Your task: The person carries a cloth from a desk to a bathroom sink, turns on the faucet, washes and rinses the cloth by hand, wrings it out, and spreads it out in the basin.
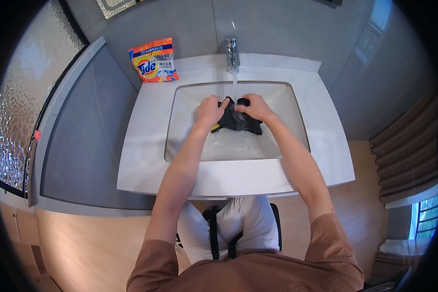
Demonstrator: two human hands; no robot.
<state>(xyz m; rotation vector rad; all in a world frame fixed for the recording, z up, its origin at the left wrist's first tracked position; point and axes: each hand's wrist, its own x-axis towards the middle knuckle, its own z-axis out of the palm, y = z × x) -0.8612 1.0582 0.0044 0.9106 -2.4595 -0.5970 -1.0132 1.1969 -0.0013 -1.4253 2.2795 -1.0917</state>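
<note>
A wet black cloth [236, 121] is stretched between my two hands inside the white sink [185, 114]. My left hand [210, 110] is closed on its left side, thumb along the upper edge. On the other side my right hand [258, 108] grips a bunched part of it. Water [235, 79] runs from the chrome tap [232, 54] down onto the cloth between the hands. Something small and yellow [215, 127] shows beside my left hand; whether it belongs to the cloth I cannot tell. Splashing water covers the basin floor below the cloth.
An orange bag of washing powder [154, 61] stands on the back left of the white countertop [146, 141]. A grey partition [87, 131] rises at the left, with textured glass [34, 73] beyond it. Brown curtains [409, 151] hang at the far right.
</note>
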